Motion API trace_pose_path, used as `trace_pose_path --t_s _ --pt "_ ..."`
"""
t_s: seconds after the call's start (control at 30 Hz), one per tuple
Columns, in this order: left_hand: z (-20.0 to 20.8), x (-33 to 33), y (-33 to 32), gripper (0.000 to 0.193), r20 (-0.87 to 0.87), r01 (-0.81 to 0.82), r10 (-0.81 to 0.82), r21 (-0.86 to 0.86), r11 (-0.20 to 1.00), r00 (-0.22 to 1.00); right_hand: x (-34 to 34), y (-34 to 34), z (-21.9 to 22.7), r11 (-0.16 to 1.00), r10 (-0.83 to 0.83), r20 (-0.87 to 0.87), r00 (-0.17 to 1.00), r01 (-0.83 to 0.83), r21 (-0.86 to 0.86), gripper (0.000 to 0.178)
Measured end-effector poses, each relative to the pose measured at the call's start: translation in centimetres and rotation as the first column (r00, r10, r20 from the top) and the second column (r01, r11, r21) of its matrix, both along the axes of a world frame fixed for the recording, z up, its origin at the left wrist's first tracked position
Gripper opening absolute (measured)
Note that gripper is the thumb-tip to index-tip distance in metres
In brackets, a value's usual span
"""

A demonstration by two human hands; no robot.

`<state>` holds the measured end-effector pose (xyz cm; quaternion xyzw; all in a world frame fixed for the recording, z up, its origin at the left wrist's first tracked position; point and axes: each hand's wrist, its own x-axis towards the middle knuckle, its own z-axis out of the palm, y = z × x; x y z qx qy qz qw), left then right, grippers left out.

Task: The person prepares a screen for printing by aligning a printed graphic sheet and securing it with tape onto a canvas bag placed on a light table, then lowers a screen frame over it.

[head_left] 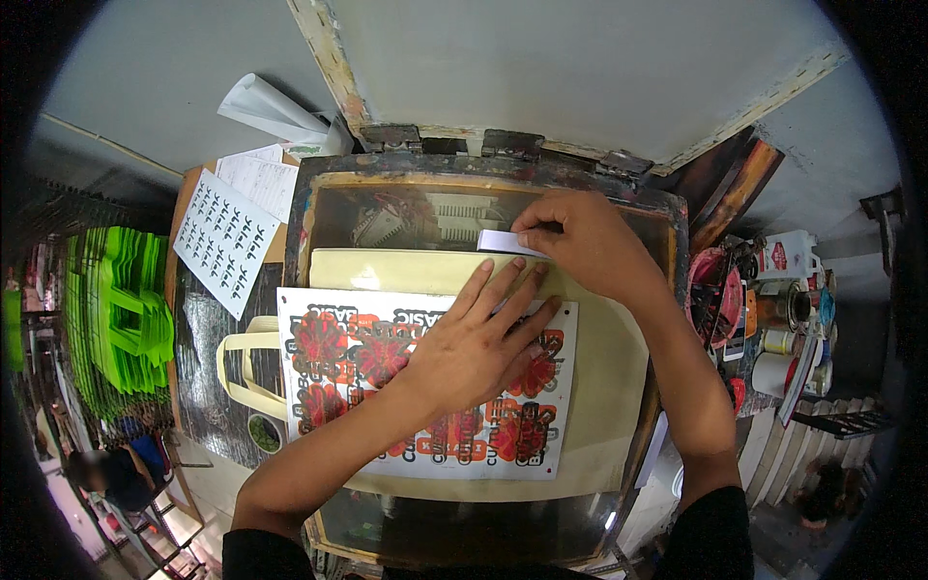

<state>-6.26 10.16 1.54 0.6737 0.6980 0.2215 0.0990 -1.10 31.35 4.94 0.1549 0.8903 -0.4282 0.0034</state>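
A cream fabric bag (609, 425) lies flat with its looped handle (253, 389) out to the left. On top of it rests a white sheet printed with red flowers and black lettering (425, 472). My left hand (474, 353) is spread flat over the sheet, its fingertips reaching past the sheet's far edge onto the bag. Just beyond those fingertips, my right hand (575, 242) pinches the right end of a small white strip (498, 242), which sits at the bag's far edge. How thick the strip is under my fingers is hidden.
A dark wooden-edged frame (319, 179) surrounds the bag. Behind it a large framed panel (580, 77) stands raised on hinges. Printed paper (227, 242) lies at left, near bright green bags (121, 300) on a rack. Cans and containers (783, 309) crowd the right.
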Motion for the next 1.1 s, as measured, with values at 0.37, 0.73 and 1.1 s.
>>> trace_pose_path --t_s 0.37,0.73,1.1 --pt "0.2 -0.3 0.1 0.055 0.001 0.001 0.000 -0.026 1.000 1.000 -0.5 -0.1 -0.5 0.998 0.051 -0.012 0.999 -0.051 -0.022 0.013" --pt "0.4 -0.3 0.0 0.060 0.004 0.003 -0.003 -0.042 0.999 1.000 -0.8 -0.5 -0.3 0.999 0.010 -0.018 1.000 -0.011 -0.041 0.016" --pt "0.3 -0.3 0.0 0.058 0.000 0.004 -0.004 -0.025 1.000 1.000 -1.1 -0.4 -0.4 0.998 0.058 0.003 0.998 -0.058 0.027 0.018"
